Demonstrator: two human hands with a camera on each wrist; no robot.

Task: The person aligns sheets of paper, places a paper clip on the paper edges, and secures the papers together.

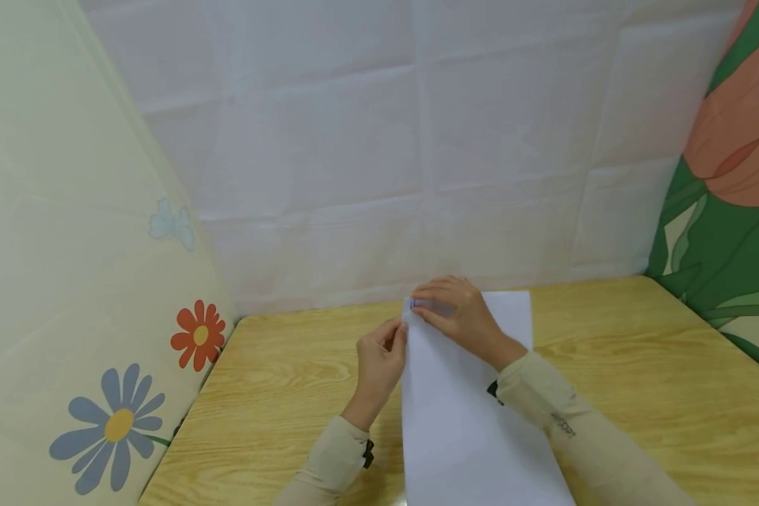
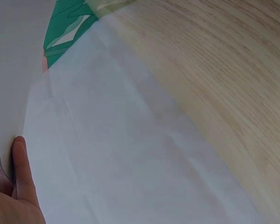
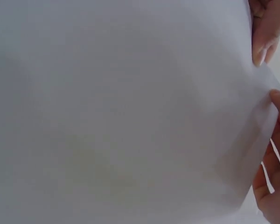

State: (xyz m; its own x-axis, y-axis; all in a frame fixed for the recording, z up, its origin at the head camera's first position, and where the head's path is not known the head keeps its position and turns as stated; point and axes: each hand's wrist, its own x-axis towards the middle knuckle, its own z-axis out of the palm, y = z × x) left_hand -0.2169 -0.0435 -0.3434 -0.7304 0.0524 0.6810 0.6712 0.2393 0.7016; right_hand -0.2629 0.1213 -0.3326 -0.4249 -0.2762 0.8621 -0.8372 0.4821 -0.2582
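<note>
A stack of white paper (image 1: 462, 400) stretches from the person's side of the table toward the back, and several sheet edges show at the far left of the left wrist view. My left hand (image 1: 381, 358) pinches the left edge of the paper near its far corner, the thumb (image 2: 22, 163) lying along it. Just beyond, my right hand (image 1: 458, 313) grips that far left corner, thumb on the near face and fingers behind. A small bluish-purple patch (image 1: 412, 303) shows at the right fingertips; its kind is too small to tell. The right palm hides part of the paper.
The wood-grain table (image 1: 297, 372) spreads out on both sides of the paper. A creased white cloth (image 1: 354, 154) hangs at the back. Flower-printed panels stand at the left (image 1: 101, 295) and right (image 1: 734, 211).
</note>
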